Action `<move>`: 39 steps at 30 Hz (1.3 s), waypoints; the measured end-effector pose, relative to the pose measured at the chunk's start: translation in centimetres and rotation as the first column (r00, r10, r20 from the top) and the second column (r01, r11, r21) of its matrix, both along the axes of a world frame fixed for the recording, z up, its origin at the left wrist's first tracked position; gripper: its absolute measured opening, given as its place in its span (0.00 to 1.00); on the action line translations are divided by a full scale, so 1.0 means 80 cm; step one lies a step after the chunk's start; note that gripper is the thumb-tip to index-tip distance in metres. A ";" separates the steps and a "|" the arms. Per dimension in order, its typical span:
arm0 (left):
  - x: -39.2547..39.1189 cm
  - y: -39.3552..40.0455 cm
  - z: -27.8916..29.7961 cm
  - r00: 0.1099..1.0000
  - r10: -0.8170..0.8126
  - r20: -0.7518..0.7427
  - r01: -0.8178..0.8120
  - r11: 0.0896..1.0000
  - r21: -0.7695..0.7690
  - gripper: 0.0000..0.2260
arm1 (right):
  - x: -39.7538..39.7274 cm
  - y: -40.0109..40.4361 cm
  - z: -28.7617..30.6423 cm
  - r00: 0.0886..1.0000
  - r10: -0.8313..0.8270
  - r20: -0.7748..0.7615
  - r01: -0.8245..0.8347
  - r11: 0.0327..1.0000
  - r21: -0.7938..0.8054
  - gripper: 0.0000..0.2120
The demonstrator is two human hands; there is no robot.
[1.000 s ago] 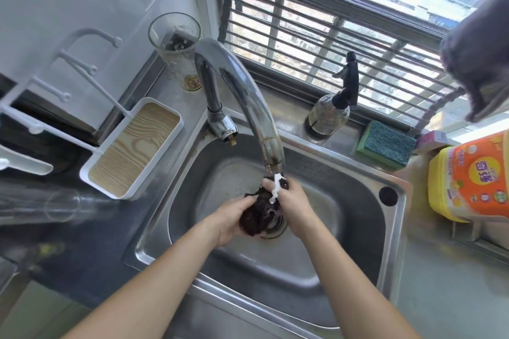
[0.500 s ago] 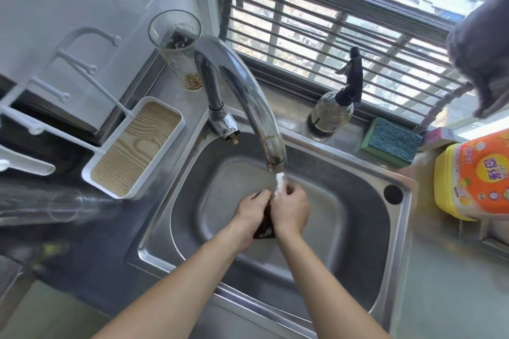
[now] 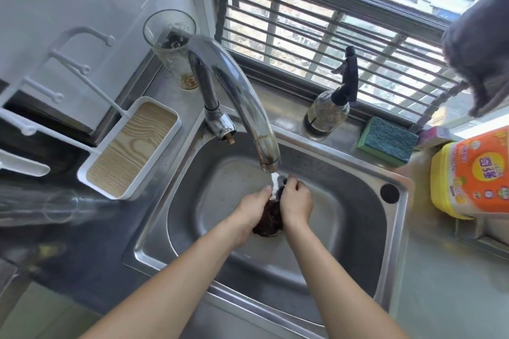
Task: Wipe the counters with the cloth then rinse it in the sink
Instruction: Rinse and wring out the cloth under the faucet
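Observation:
A dark brown cloth is bunched between my two hands over the middle of the steel sink. My left hand grips its left side, and my right hand grips its right side with fingers curled over the top. Water runs from the chrome tap onto the cloth just above my fingers. The cloth's lower end hangs near the drain, which it mostly hides.
A white tray with a wood-grain base sits left of the sink, a tall glass behind the tap. On the back ledge stand a pump bottle and green sponge. An orange-yellow detergent jug stands right.
My hands closed together around the cloth, then shifted so more of the cloth shows hanging below them. The water keeps running onto it.

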State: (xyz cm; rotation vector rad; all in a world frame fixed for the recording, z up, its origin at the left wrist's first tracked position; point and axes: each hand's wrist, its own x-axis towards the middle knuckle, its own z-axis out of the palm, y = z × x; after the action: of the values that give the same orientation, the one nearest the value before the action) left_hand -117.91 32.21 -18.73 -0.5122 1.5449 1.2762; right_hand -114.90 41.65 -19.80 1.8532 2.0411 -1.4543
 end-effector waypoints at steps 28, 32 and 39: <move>0.003 -0.012 -0.004 0.996 0.050 -0.080 -0.048 0.998 0.031 0.14 | 0.018 -0.053 0.021 0.988 0.046 -0.150 -0.023 0.989 0.149 0.16; -0.002 0.000 0.007 0.987 0.114 -0.111 -0.115 0.993 0.001 0.17 | 0.001 -0.045 0.028 0.997 0.004 -0.076 0.006 0.991 0.131 0.16; -0.012 -0.013 -0.002 0.985 0.165 0.055 -0.166 0.986 0.010 0.18 | 0.003 -0.067 0.034 0.989 0.122 -0.084 -0.102 0.972 0.213 0.18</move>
State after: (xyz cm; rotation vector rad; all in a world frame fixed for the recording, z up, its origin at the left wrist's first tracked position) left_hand -118.90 31.18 -18.93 -0.6720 1.4707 1.3877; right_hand -114.65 36.33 -17.09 1.7313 2.3852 -1.3749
